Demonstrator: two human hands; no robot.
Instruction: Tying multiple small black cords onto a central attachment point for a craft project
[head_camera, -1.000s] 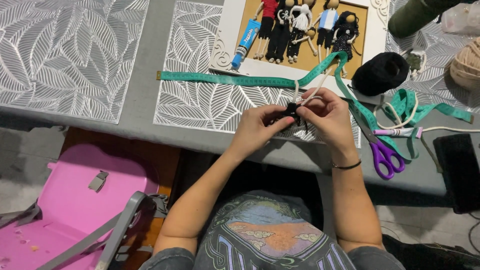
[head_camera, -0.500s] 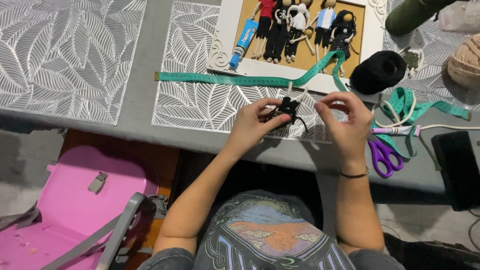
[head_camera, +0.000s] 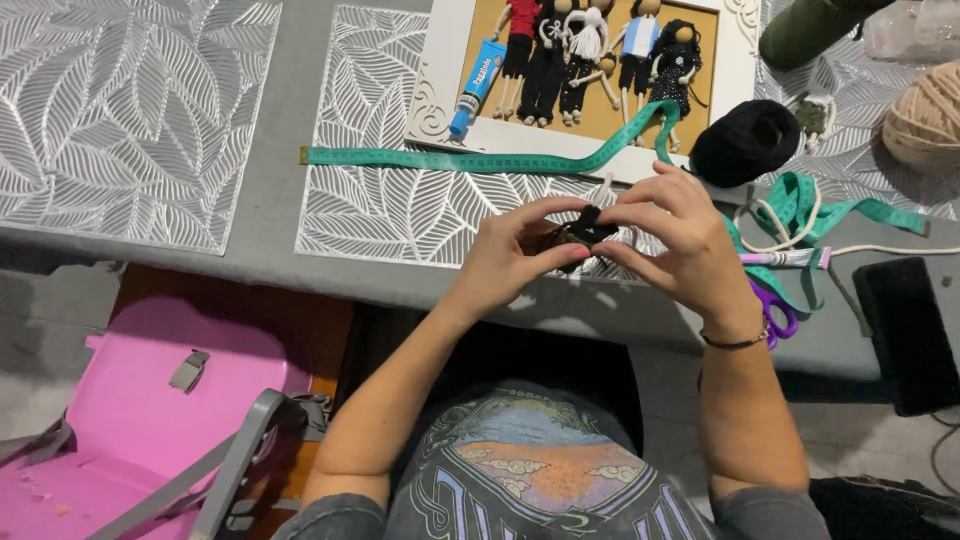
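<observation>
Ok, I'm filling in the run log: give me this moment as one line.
left hand: pinching small black piece | right hand: pinching same piece | over: leaf placemat | nearby: green tape measure, purple scissors

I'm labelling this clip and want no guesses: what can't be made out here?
- Small black piece, head view: mostly covered by both hands' fingers; its kind is unclear.
- Purple scissors: blades hidden behind right hand.
- Beige yarn ball: cut off by right edge.

Graphic tee, thin bracelet (head_camera: 735, 343), R wrist.
</observation>
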